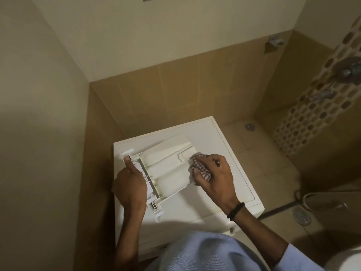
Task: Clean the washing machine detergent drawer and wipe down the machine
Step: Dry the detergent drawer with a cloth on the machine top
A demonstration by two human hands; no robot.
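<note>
A white detergent drawer [166, 165] lies upside down on top of the white washing machine [230, 145], its front panel toward the left. My left hand [130, 184] grips the drawer's front panel, thumb stretched along its edge. My right hand [216, 173] holds a bunched red-and-white checked cloth [197, 165] and presses it against the drawer's right end.
The machine stands in a tiled corner with walls close behind and to the left. Taps [349, 71] and a mosaic strip are on the right wall. Floor drains [301, 216] sit to the right, beside a metal hose loop [304, 198].
</note>
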